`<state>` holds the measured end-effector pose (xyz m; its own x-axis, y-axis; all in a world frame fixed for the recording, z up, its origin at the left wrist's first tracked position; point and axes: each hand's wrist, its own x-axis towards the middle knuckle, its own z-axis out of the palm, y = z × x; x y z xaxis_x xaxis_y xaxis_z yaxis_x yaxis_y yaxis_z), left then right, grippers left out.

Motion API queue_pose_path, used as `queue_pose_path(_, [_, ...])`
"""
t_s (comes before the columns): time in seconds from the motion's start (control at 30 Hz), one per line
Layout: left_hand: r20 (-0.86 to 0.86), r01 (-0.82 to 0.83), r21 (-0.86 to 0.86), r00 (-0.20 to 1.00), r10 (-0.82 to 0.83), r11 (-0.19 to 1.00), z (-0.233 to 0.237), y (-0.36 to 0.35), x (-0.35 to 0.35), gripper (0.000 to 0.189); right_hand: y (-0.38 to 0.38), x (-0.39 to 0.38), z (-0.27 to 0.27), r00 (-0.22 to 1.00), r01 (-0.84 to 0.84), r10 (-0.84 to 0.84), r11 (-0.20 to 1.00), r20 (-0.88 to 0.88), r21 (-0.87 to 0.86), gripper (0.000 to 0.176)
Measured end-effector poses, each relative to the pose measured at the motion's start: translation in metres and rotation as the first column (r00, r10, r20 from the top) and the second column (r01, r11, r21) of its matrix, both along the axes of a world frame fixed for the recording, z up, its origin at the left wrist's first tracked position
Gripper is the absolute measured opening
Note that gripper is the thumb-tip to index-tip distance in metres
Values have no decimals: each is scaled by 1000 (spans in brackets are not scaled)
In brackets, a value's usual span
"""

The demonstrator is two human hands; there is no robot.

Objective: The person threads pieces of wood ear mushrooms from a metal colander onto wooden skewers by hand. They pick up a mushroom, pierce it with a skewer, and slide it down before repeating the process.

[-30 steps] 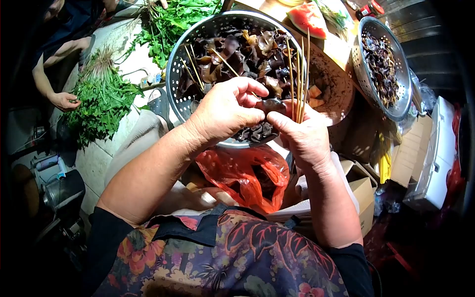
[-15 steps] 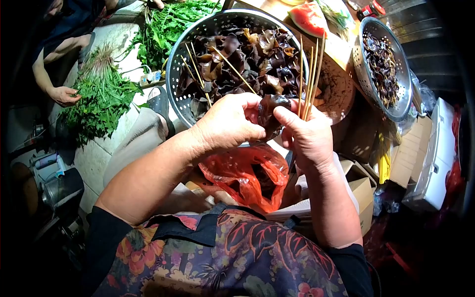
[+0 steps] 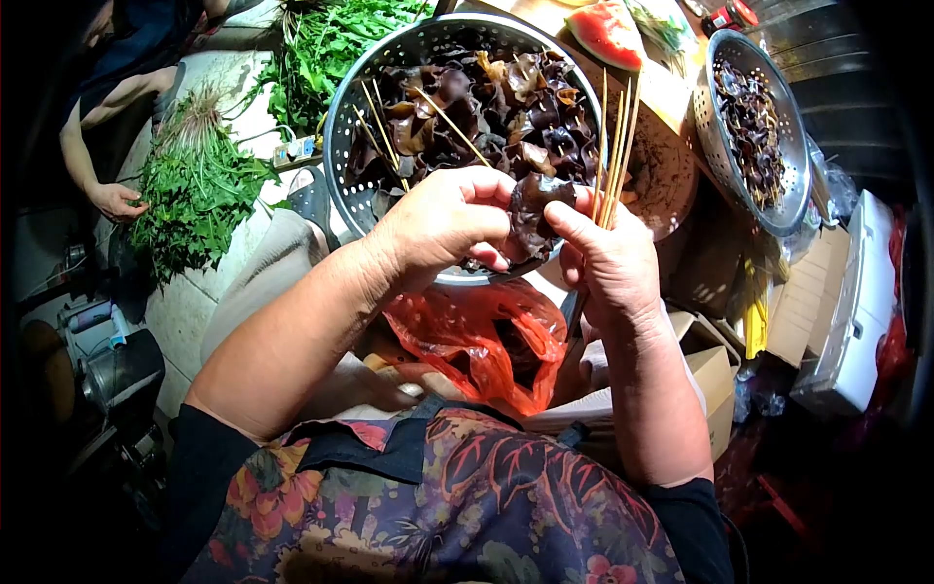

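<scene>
Head view: left hand (image 3: 443,222) fingers pinch the black fungus (image 3: 533,206) against right hand (image 3: 615,268), which grips skewers (image 3: 615,146).

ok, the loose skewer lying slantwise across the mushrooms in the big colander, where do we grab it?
Pinch the loose skewer on its upper, bare half, from above and across the shaft. It lies slanted on the mushrooms in the big colander, so there is likely room under it. Its lower end runs in behind the left hand, which holds a mushroom piece and blocks that side.
</scene>
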<state>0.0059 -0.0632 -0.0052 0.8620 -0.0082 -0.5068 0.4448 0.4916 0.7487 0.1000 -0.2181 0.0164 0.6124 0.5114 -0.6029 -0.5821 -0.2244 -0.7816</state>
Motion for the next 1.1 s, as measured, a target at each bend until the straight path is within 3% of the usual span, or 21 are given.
queue_pose_path(0.07, [-84, -99, -161, 993, 87, 982, 4, 2, 0, 25, 0, 0, 0, 999, -33, 33, 999, 2, 30, 21])
queue_pose_path(0.13, [-95, -107, -154, 991, 93, 982, 1, 2, -1, 17, 0, -1, -2, 997, -77, 76, 996, 21, 37, 22])
queue_pose_path(0.2, [-85, 24, 31, 996, -21, 999, 5, -1, 3, 16, 0, -2, -1, 992, -122, 120, 992, 40, 45, 23])
queue_pose_path(0.33, [27, 4, 219, 1000, -10, 976, 5, -4, 0, 18, 1, -4, 4, 994, -108, 107, 993, 23, 49, 24])
queue_pose_path(0.5, [33, 18, 210, 999, -26, 977, 3, -5, -2, 17, -1, -3, 1, 985, -141, 146, 988, 93, -54, 26])
queue_pose_path(0.77, [30, 99, 280, 993, -112, 955, 4, -4, -1, 19, 0, -4, -2, 965, -190, 178, 981, 194, 43, 17])
queue_pose_path(0.93, [-88, -63, -4, 994, 63, 998, 11, -10, -4, 18, -2, -7, -9, 910, -232, 203, 972, 361, 37, 10])
queue_pose_path(1.1, [-102, -153, -130, 985, 140, 980, 12, -11, -9, 15, 0, -11, -10, 849, -272, 224, 962, 479, 32, 7])
